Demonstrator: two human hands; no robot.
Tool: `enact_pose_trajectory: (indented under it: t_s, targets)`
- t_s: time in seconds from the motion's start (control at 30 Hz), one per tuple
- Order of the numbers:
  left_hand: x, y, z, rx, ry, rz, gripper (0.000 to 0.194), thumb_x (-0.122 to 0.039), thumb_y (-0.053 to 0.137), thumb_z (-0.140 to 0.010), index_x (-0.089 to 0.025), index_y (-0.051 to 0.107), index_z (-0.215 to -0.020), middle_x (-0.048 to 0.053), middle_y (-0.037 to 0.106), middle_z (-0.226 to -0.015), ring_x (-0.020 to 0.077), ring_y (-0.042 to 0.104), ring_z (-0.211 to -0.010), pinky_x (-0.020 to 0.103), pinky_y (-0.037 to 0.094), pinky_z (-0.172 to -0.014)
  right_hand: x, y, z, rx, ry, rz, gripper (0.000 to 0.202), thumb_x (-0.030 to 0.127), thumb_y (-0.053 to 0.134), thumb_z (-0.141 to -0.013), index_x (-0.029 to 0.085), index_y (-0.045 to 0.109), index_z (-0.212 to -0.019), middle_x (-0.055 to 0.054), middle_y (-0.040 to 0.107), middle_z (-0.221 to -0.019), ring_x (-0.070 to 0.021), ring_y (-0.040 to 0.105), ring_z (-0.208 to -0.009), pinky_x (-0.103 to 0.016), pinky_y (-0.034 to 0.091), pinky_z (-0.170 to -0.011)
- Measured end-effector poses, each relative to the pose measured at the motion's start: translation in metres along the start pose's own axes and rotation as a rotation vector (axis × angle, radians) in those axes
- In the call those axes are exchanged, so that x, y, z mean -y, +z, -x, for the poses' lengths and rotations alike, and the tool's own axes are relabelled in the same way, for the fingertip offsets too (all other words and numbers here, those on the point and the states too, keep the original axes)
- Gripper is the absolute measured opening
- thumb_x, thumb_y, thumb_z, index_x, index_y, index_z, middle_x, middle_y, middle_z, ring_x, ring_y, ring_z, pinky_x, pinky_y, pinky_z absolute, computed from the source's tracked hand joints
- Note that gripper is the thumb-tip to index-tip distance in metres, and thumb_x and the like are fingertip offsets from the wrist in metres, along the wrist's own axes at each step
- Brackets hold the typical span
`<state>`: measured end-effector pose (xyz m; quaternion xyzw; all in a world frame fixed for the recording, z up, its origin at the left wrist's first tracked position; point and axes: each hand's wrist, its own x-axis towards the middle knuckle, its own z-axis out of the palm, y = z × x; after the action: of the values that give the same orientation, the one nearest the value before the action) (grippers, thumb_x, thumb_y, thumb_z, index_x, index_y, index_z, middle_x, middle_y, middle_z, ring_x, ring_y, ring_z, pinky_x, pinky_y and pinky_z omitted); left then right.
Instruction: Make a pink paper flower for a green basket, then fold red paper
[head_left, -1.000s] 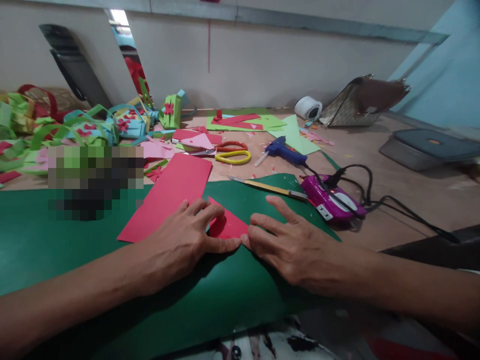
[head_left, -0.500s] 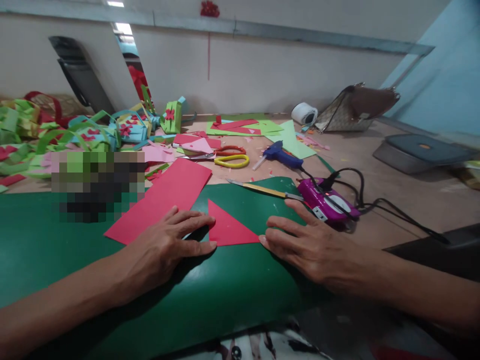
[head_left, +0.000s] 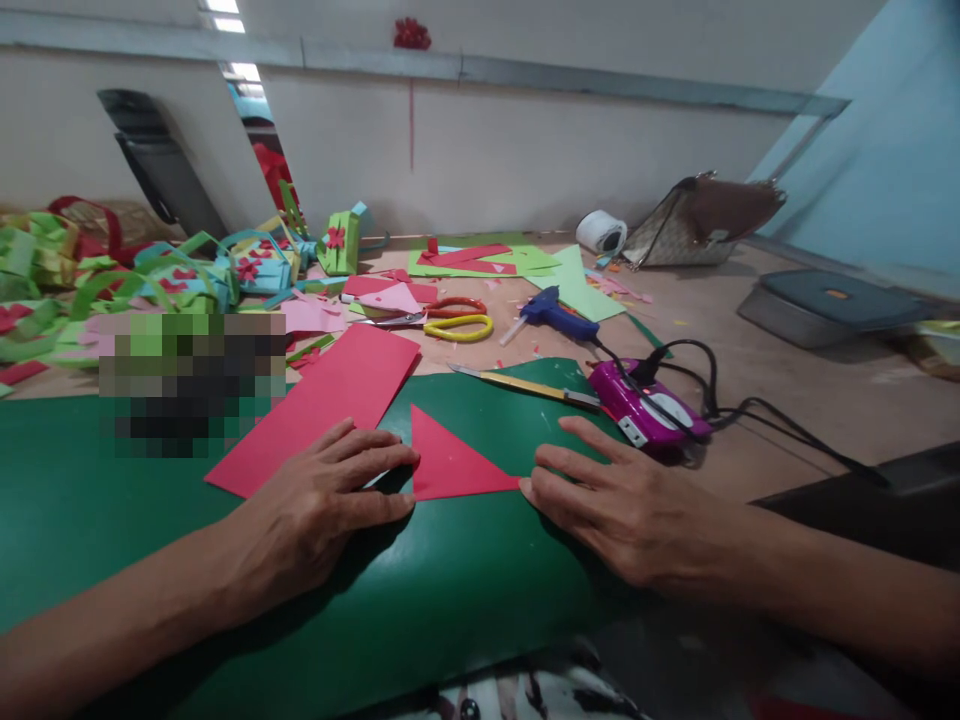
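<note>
A red paper triangle [head_left: 454, 462] lies flat on the green mat [head_left: 420, 580], its long tip pointing right. My left hand [head_left: 322, 495] touches the triangle's left edge with thumb and fingertips, the fingers spread. My right hand [head_left: 615, 500] is at the tip on the right, its thumb and fingertips pinched on that narrow corner, the index finger raised. Partly beneath my left hand is a larger red paper sheet [head_left: 322, 400], slanting away to the upper right. A yellow craft knife [head_left: 525, 385] rests beyond the triangle, near the mat's far edge.
Behind the mat are yellow and red scissors [head_left: 459, 327], a blue glue gun [head_left: 559, 314] and a purple power strip [head_left: 649, 410] with black cables. Colourful paper baskets [head_left: 187, 280] crowd the left. A lidded box [head_left: 832, 305] and a handbag [head_left: 705, 225] stand at the right.
The view has shifted slightly. The triangle's right tip now looks narrower and bent near my right fingertips. Both hands keep nearly the same places.
</note>
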<state>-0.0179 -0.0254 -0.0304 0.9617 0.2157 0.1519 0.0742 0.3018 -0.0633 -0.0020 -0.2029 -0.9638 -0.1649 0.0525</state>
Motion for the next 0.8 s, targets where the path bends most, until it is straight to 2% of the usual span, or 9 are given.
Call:
enact_pose_trajectory:
  t_s: [0.1, 0.17, 0.23, 0.3, 0.4, 0.5, 0.67, 0.8]
  targets:
    - [-0.005, -0.005, -0.003, -0.034, 0.01, -0.063, 0.04, -0.002, 0.039, -0.088, -0.027, 0.061, -0.11, 0.009, 0.056, -0.128, 0.0279, 0.047, -0.118, 0.054, 0.039, -0.095, 0.0, 0.002, 0.001, -0.024, 0.009, -0.002, 0.019, 0.011, 0.046, -0.09, 0.009, 0.066, -0.091, -0.009, 0.06, -0.092, -0.0243, 0.053, -0.096, -0.051, 0.032, -0.1]
    - [-0.009, -0.008, -0.006, -0.03, 0.052, -0.084, 0.034, -0.004, 0.041, -0.088, -0.024, 0.059, -0.109, 0.009, 0.055, -0.129, 0.0279, 0.042, -0.123, 0.053, 0.033, -0.101, -0.001, 0.001, 0.0, -0.014, -0.004, 0.003, 0.019, 0.012, 0.046, -0.091, 0.008, 0.065, -0.092, -0.01, 0.06, -0.092, -0.0248, 0.053, -0.096, -0.052, 0.033, -0.099]
    - [-0.012, -0.01, -0.011, 0.026, 0.086, -0.035, 0.029, -0.004, 0.04, -0.089, -0.02, 0.057, -0.107, 0.008, 0.056, -0.127, 0.0241, 0.041, -0.124, 0.048, 0.024, -0.109, -0.003, -0.001, -0.001, 0.01, -0.025, 0.005, 0.019, 0.011, 0.047, -0.091, 0.008, 0.065, -0.094, -0.01, 0.061, -0.092, -0.0249, 0.053, -0.097, -0.052, 0.035, -0.096]
    - [-0.014, -0.011, -0.016, 0.091, 0.078, 0.056, 0.026, -0.004, 0.036, -0.09, -0.018, 0.055, -0.102, 0.007, 0.06, -0.121, 0.0192, 0.047, -0.118, 0.042, 0.02, -0.112, -0.003, -0.005, -0.003, 0.022, -0.012, -0.03, 0.02, 0.011, 0.045, -0.092, 0.01, 0.066, -0.092, -0.009, 0.061, -0.092, -0.0243, 0.053, -0.098, -0.051, 0.037, -0.094]
    - [-0.017, -0.013, -0.022, 0.146, 0.046, 0.132, 0.026, -0.011, 0.039, -0.091, -0.017, 0.051, -0.113, 0.009, 0.059, -0.115, 0.0198, 0.051, -0.108, 0.04, 0.028, -0.107, -0.002, -0.009, -0.012, -0.021, 0.053, -0.101, 0.025, 0.01, 0.04, -0.093, 0.011, 0.065, -0.092, -0.009, 0.063, -0.095, -0.0237, 0.052, -0.102, -0.049, 0.036, -0.095]
    - [-0.018, -0.015, -0.028, 0.202, 0.054, 0.137, 0.038, -0.025, 0.044, -0.091, -0.018, 0.045, -0.128, 0.011, 0.056, -0.112, 0.0244, 0.049, -0.101, 0.043, 0.035, -0.097, 0.001, -0.006, -0.025, -0.031, 0.05, -0.151, 0.027, 0.01, 0.04, -0.092, 0.01, 0.062, -0.107, -0.01, 0.062, -0.095, -0.0235, 0.053, -0.098, -0.05, 0.034, -0.096]
    - [-0.017, -0.016, -0.032, 0.24, 0.063, 0.12, 0.039, -0.034, 0.044, -0.093, -0.019, 0.047, -0.129, 0.01, 0.054, -0.11, 0.0251, 0.047, -0.097, 0.043, 0.034, -0.094, 0.0, 0.0, -0.043, 0.112, 0.007, -0.216, 0.031, 0.014, 0.048, -0.089, 0.014, 0.056, -0.119, -0.005, 0.061, -0.09, -0.022, 0.052, -0.085, -0.053, 0.031, -0.095]
    - [-0.017, -0.016, -0.034, 0.246, 0.069, 0.064, 0.036, -0.036, 0.043, -0.093, -0.02, 0.05, -0.125, 0.01, 0.057, -0.109, 0.0257, 0.049, -0.098, 0.045, 0.031, -0.097, -0.004, -0.002, -0.041, 0.113, -0.019, -0.173, 0.028, 0.018, 0.048, -0.091, 0.015, 0.056, -0.117, -0.005, 0.062, -0.093, -0.0228, 0.051, -0.091, -0.054, 0.025, -0.1]
